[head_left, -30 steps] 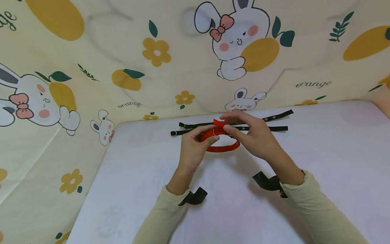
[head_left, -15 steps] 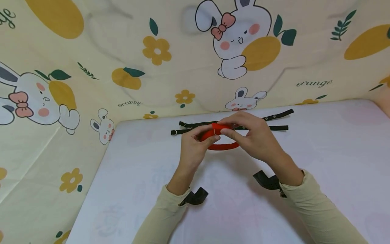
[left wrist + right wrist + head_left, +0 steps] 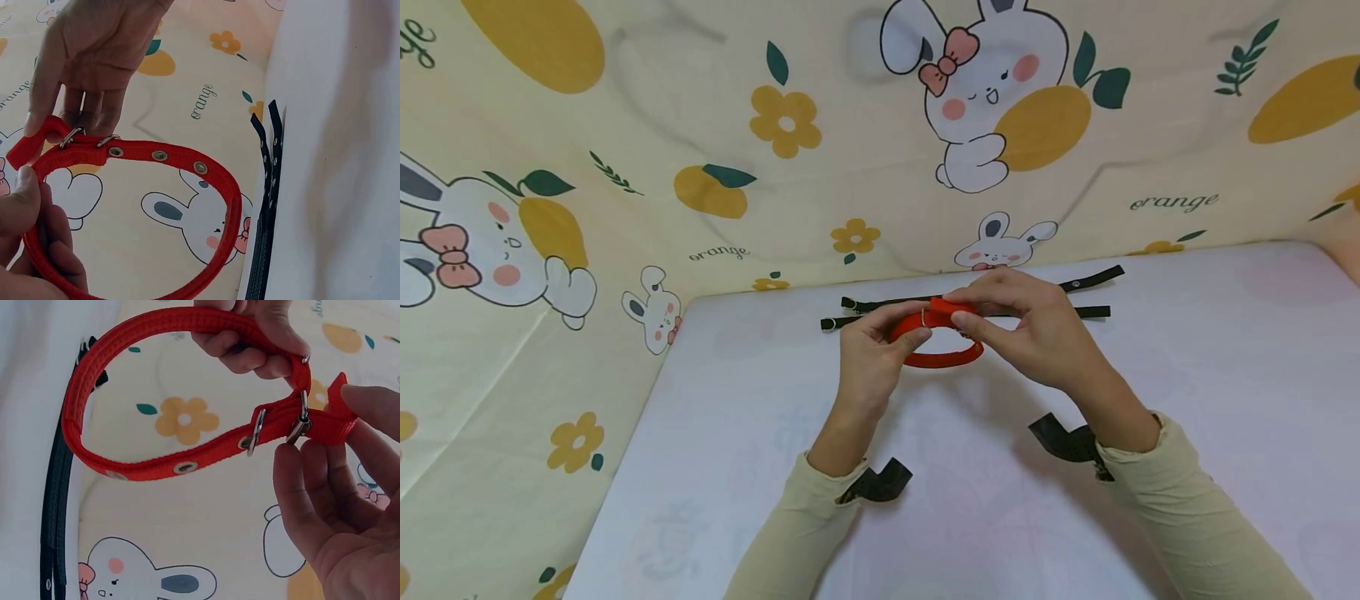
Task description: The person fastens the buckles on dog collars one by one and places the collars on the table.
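Observation:
A red collar [image 3: 942, 360] is held up in a loop above the table, with metal eyelets along its band. My left hand [image 3: 871, 354] grips the band on the left, thumb in front and fingers curled behind. On the other side, my right hand [image 3: 1033, 329] pinches the collar's short bent end [image 3: 337, 428], fingertips beside the metal buckle [image 3: 299, 430]. In the right wrist view the strap runs through the buckle, and a metal ring [image 3: 256, 432] sits on the band next to it. Part of the band is hidden behind the left fingers.
Two black collars [image 3: 1093, 312] with eyelets lie flat and side by side at the back of the white table [image 3: 970, 517], partly behind the hands. A cloth printed with rabbits and oranges [image 3: 850, 108] hangs behind. Black straps [image 3: 883, 482] stick out from both sleeves.
The red strap end, which stuck up between the hands, now lies lower and folded toward the right. Right hand and collar have shifted only slightly; the left grip stays the same.

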`<state>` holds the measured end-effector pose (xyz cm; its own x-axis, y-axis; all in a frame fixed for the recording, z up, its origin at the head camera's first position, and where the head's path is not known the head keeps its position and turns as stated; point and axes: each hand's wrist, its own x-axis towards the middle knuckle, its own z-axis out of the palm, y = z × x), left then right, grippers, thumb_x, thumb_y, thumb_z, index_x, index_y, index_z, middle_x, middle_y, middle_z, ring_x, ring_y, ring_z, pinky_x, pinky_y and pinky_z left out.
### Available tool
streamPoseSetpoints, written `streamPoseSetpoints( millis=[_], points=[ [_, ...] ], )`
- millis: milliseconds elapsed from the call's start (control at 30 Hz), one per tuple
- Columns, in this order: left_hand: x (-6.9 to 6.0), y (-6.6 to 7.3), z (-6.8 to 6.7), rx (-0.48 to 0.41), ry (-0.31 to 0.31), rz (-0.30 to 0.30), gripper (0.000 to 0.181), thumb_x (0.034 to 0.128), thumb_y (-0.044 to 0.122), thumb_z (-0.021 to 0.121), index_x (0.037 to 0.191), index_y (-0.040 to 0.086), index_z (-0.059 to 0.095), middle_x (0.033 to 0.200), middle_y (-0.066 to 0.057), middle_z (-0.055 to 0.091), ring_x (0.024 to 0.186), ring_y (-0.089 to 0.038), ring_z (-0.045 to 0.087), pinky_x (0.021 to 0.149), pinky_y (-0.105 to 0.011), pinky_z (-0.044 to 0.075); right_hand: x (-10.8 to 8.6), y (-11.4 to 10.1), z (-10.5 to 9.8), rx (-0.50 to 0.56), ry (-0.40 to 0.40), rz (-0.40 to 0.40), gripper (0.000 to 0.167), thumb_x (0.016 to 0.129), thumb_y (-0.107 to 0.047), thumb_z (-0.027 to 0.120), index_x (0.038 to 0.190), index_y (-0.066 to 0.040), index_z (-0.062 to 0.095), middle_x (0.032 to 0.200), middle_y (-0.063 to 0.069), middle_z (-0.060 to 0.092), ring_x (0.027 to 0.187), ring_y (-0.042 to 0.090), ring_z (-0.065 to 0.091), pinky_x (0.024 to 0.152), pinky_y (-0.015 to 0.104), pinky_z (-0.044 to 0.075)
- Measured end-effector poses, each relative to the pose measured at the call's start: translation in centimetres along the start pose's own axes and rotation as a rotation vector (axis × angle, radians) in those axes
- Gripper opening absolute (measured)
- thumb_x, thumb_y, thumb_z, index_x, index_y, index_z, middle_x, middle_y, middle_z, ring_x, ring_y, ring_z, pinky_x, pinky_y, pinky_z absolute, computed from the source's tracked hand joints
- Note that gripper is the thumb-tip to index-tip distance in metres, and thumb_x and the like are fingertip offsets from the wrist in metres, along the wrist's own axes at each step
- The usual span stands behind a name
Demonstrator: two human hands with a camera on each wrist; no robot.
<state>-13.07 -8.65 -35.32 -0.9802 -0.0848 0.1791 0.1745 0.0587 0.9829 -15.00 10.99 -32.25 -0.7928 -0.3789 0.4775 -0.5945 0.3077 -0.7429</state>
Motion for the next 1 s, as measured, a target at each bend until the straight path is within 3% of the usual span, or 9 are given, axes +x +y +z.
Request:
streamPoseSetpoints(
  millis=[233, 367, 467, 700, 900, 1000],
  points=[
    [-0.03, 0.15, 0.06, -0.053, 0.008, -0.022, 0.028, 0.0825, -0.003, 0.075, 0.111, -0.001, 0.073, 0.107, -0.018, 0.073, 0.095, -0.016, 0.069, 0.083, -0.022, 0.056, -0.12, 0.01, -0.03, -0.031, -0.018, 0.053, 0.021, 0.087, -0.014, 0.077, 0.108, -0.017, 0.077, 0.1, -0.005, 0.068, 0.089, 0.005, 0.07, 0.085, 0.013, 0.054],
    [-0.06, 0.11, 0.15, -0.08, 0.019, -0.038, 0.028, 0.0818, -0.004, 0.076, 0.109, -0.002, 0.072, 0.105, -0.019, 0.073, 0.093, -0.015, 0.069, 0.083, -0.021, 0.056, -0.18, -0.06, 0.0, -0.104, -0.032, 0.073, 0.02, 0.089, -0.018, 0.076, 0.108, -0.02, 0.078, 0.1, -0.006, 0.067, 0.088, 0.007, 0.068, 0.075, 0.017, 0.051],
    [-0.05, 0.1, 0.23, -0.101, 0.022, -0.036, 0.028, 0.0812, -0.006, 0.075, 0.109, -0.004, 0.072, 0.105, -0.019, 0.072, 0.092, -0.013, 0.068, 0.083, -0.02, 0.056, -0.17, -0.1, 0.05, -0.148, -0.036, 0.067, 0.02, 0.089, -0.018, 0.076, 0.108, -0.021, 0.078, 0.1, -0.006, 0.067, 0.088, 0.008, 0.064, 0.069, 0.022, 0.047],
    [-0.01, 0.11, 0.28, -0.097, 0.015, -0.003, 0.027, 0.0819, -0.005, 0.075, 0.109, -0.005, 0.072, 0.105, -0.019, 0.072, 0.091, -0.013, 0.066, 0.081, -0.02, 0.056, -0.12, -0.11, 0.29, -0.165, -0.022, 0.037, 0.021, 0.087, -0.016, 0.078, 0.107, -0.02, 0.078, 0.098, -0.006, 0.067, 0.085, 0.007, 0.065, 0.071, 0.021, 0.047],
    [-0.09, 0.18, 0.21, -0.085, -0.039, 0.027, 0.028, 0.0848, -0.003, 0.073, 0.113, -0.004, 0.07, 0.111, -0.02, 0.069, 0.096, -0.014, 0.064, 0.083, -0.02, 0.055, -0.11, 0.06, 0.57, -0.174, -0.014, 0.012, 0.024, 0.086, -0.017, 0.079, 0.109, -0.021, 0.078, 0.1, -0.006, 0.066, 0.088, 0.009, 0.062, 0.069, 0.021, 0.047],
    [-0.09, 0.11, 0.05, -0.111, -0.066, 0.037, 0.03, 0.0871, -0.001, 0.072, 0.116, -0.004, 0.068, 0.113, -0.019, 0.067, 0.099, -0.015, 0.063, 0.086, -0.019, 0.054, -0.03, 0.2, 0.58, -0.19, -0.048, 0.021, 0.035, 0.085, -0.021, 0.08, 0.119, -0.022, 0.073, 0.112, -0.002, 0.067, 0.096, 0.014, 0.062, 0.076, 0.028, 0.052]
  ],
)
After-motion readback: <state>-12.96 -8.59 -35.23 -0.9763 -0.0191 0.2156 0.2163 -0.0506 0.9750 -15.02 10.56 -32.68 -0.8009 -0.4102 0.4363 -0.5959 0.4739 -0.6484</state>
